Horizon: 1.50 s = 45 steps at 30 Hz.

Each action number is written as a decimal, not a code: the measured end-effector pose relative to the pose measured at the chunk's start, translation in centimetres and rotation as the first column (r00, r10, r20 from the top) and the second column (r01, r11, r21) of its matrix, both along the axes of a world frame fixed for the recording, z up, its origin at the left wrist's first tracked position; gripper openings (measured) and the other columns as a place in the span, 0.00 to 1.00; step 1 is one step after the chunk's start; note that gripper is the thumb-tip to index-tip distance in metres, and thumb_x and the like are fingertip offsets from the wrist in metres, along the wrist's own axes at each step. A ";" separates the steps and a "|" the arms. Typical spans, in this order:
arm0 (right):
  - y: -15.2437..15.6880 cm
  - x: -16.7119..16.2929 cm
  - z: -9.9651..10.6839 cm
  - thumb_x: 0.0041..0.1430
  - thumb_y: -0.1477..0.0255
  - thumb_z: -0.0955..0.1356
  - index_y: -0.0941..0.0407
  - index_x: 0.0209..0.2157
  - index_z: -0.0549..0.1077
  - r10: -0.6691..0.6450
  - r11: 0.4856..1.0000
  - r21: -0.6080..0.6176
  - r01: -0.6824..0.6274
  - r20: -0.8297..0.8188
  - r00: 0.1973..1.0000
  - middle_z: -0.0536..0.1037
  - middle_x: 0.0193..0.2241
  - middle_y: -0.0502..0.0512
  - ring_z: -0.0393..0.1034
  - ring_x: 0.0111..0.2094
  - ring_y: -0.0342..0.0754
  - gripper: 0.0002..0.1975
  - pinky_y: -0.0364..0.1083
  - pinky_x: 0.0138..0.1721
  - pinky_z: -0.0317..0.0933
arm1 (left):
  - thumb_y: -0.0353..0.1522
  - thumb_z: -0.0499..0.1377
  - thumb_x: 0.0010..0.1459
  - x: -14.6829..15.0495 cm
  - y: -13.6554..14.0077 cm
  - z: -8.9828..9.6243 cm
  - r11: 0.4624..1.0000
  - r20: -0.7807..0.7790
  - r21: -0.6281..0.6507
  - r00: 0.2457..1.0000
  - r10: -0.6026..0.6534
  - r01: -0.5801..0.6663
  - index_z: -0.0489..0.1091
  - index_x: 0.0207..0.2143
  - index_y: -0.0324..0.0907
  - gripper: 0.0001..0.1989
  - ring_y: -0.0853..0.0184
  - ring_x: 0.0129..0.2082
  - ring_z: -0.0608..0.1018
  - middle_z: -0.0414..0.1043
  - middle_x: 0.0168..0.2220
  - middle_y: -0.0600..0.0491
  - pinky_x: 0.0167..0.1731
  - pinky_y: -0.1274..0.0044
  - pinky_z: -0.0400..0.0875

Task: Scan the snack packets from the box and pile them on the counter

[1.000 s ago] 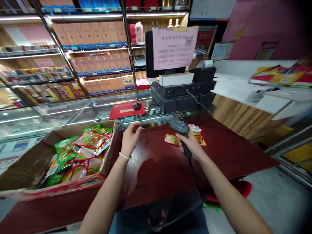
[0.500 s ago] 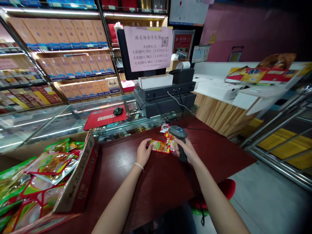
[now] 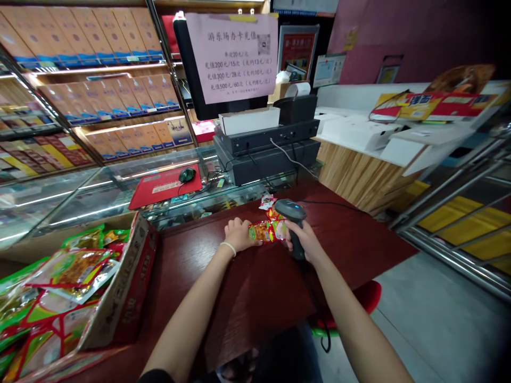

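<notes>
My right hand (image 3: 306,242) is wrapped round the handle of a dark barcode scanner (image 3: 290,209), whose top shows a small blue light. Below and left of the scanner head lies a red and green snack packet (image 3: 262,232) on the dark red table, its right end close to the fingers of that hand. At the packet's left end my left hand (image 3: 237,235) is closed, fingers curled and thumb against the packet's edge. Just behind, a small white and red packet (image 3: 266,201) and a red-orange packet (image 3: 273,214) lie together, the latter partly covered by the scanner.
A cardboard box (image 3: 136,287) of similar snack packets stands at the left on the table (image 3: 191,266). Behind are a glass counter, a red mat (image 3: 159,186) with a mouse (image 3: 187,175), and a monitor with a paper sign (image 3: 235,58). The scanner's cable hangs down by the table's near edge.
My left hand has turned, its back now more upward, still at the packet's left end. The scanner stays in my right hand over nearly the same spot. The view has tilted down slightly.
</notes>
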State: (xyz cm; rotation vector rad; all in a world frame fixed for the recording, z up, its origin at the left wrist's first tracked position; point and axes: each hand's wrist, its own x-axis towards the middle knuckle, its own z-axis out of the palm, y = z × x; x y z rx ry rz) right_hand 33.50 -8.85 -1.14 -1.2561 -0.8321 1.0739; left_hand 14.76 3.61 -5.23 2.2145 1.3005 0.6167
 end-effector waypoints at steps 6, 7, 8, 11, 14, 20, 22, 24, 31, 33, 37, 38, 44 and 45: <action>0.1 -0.1 -0.2 0.55 0.54 0.69 0.55 0.17 0.63 0.020 1.000 -0.015 -0.020 -0.007 1.000 0.64 0.12 0.46 0.58 0.12 0.40 0.23 0.40 0.12 0.54 | 0.39 0.70 0.40 -3.8 -1.1 0.0 0.996 0.155 -0.054 0.984 0.084 -0.076 0.71 0.35 0.44 0.19 0.55 0.42 0.72 0.71 0.35 0.48 0.46 0.67 0.63; 0.1 -0.3 -0.3 0.55 0.54 0.69 0.55 0.17 0.63 0.035 0.999 -0.005 -0.035 -0.008 0.999 0.64 0.12 0.46 0.58 0.12 0.39 0.23 0.40 0.12 0.54 | 0.38 0.69 0.42 -4.7 -1.1 -0.1 0.986 0.248 -0.151 0.962 0.113 -0.077 0.71 0.34 0.43 0.16 0.58 0.37 0.73 0.71 0.31 0.50 0.43 0.69 0.65; 0.2 -0.5 -0.3 0.55 0.54 0.69 0.55 0.18 0.64 0.049 0.999 0.008 -0.049 -0.010 0.999 0.65 0.13 0.47 0.59 0.12 0.39 0.23 0.40 0.13 0.54 | 0.37 0.68 0.44 -5.5 -1.1 -0.2 0.967 0.359 -0.240 0.919 0.165 -0.080 0.71 0.33 0.43 0.14 0.61 0.33 0.73 0.71 0.29 0.51 0.40 0.71 0.66; 0.7 -1.8 -0.2 0.54 0.55 0.70 0.55 0.20 0.64 0.066 0.997 0.030 -0.065 -0.027 0.997 0.67 0.15 0.46 0.59 0.12 0.39 0.21 0.40 0.12 0.55 | 0.38 0.67 0.47 -7.8 -1.2 -0.3 0.915 0.725 -0.403 0.600 0.339 -0.030 0.70 0.38 0.41 0.17 0.66 0.32 0.75 0.75 0.34 0.52 0.37 0.75 0.68; 1.7 -3.9 0.4 0.53 0.57 0.72 0.54 0.24 0.65 0.075 0.997 0.027 -0.074 -0.042 0.996 0.67 0.15 0.44 0.60 0.12 0.40 0.18 0.40 0.12 0.56 | 0.38 0.68 0.48 -9.7 -1.4 -0.3 0.882 0.878 -0.454 0.230 0.419 0.128 0.70 0.44 0.42 0.21 0.68 0.35 0.77 0.77 0.42 0.51 0.40 0.75 0.70; 4.4 -9.2 2.7 0.53 0.57 0.72 0.54 0.27 0.65 0.236 0.970 0.077 -0.232 -0.036 0.971 0.68 0.16 0.44 0.60 0.13 0.40 0.18 0.40 0.12 0.57 | 0.34 0.68 0.47 -12.1 -0.8 -0.9 0.891 0.897 -0.440 0.106 0.429 0.112 0.73 0.45 0.39 0.21 0.65 0.39 0.80 0.78 0.42 0.48 0.45 0.73 0.71; 4.8 -10.6 2.9 0.54 0.57 0.72 0.54 0.28 0.65 0.270 0.959 0.099 -0.265 -0.037 0.962 0.68 0.16 0.43 0.60 0.13 0.40 0.17 0.40 0.12 0.57 | 0.34 0.68 0.47 -12.5 -0.4 -1.2 0.916 0.907 -0.400 0.149 0.395 0.009 0.72 0.44 0.38 0.21 0.64 0.40 0.80 0.79 0.42 0.48 0.46 0.72 0.71; 4.7 -11.6 2.4 0.53 0.57 0.72 0.54 0.29 0.64 0.274 0.958 0.092 -0.270 -0.024 0.962 0.68 0.16 0.43 0.60 0.13 0.40 0.18 0.40 0.12 0.56 | 0.35 0.68 0.47 -12.7 -0.1 -1.5 0.919 0.895 -0.387 0.207 0.394 -0.076 0.72 0.43 0.38 0.20 0.64 0.39 0.80 0.79 0.41 0.48 0.44 0.72 0.72; 3.3 -12.3 -0.5 0.50 0.58 0.74 0.53 0.39 0.61 0.372 0.928 0.004 -0.373 0.052 0.927 0.69 0.17 0.41 0.61 0.12 0.41 0.23 0.40 0.13 0.56 | 0.37 0.65 0.49 -12.8 0.4 -2.4 0.902 0.858 -0.405 0.278 0.432 -0.149 0.72 0.41 0.37 0.17 0.64 0.36 0.80 0.79 0.37 0.49 0.41 0.73 0.72; 3.2 -12.4 -0.7 0.50 0.58 0.74 0.53 0.39 0.61 0.391 0.920 -0.006 -0.392 0.082 0.917 0.69 0.17 0.41 0.61 0.12 0.41 0.23 0.40 0.13 0.57 | 0.37 0.65 0.49 -12.8 0.4 -2.4 0.901 0.857 -0.409 0.279 0.434 -0.144 0.72 0.40 0.37 0.17 0.64 0.37 0.80 0.79 0.38 0.49 0.42 0.73 0.72; 2.9 -12.7 -0.4 0.53 0.57 0.72 0.55 0.30 0.64 0.392 0.918 -0.025 -0.397 0.218 0.894 0.68 0.15 0.44 0.61 0.13 0.40 0.18 0.40 0.14 0.55 | 0.36 0.64 0.50 -12.7 0.3 -2.3 0.902 0.844 -0.398 0.319 0.431 -0.165 0.73 0.41 0.38 0.16 0.64 0.38 0.80 0.79 0.40 0.49 0.42 0.73 0.72; 2.8 -12.7 -0.3 0.53 0.57 0.72 0.55 0.28 0.64 0.386 0.919 -0.018 -0.394 0.246 0.889 0.67 0.15 0.45 0.61 0.13 0.40 0.18 0.41 0.15 0.55 | 0.36 0.64 0.50 -12.7 0.3 -2.2 0.902 0.840 -0.395 0.329 0.431 -0.173 0.73 0.41 0.38 0.16 0.64 0.38 0.79 0.79 0.40 0.49 0.42 0.73 0.72; 2.6 -12.8 0.4 0.51 0.57 0.72 0.54 0.30 0.64 0.345 0.936 -0.022 -0.350 0.239 0.908 0.68 0.15 0.45 0.61 0.13 0.41 0.18 0.41 0.15 0.54 | 0.36 0.64 0.51 -12.6 0.6 -2.4 0.902 0.852 -0.403 0.296 0.431 -0.153 0.72 0.41 0.38 0.16 0.64 0.37 0.80 0.79 0.38 0.49 0.41 0.73 0.72; 2.7 -12.7 0.5 0.50 0.58 0.73 0.54 0.32 0.64 0.337 0.940 -0.031 -0.339 0.224 0.915 0.68 0.15 0.44 0.61 0.13 0.40 0.19 0.41 0.15 0.54 | 0.36 0.64 0.51 -12.5 0.7 -2.4 0.901 0.854 -0.407 0.288 0.433 -0.150 0.72 0.41 0.38 0.16 0.65 0.36 0.80 0.79 0.38 0.49 0.41 0.73 0.72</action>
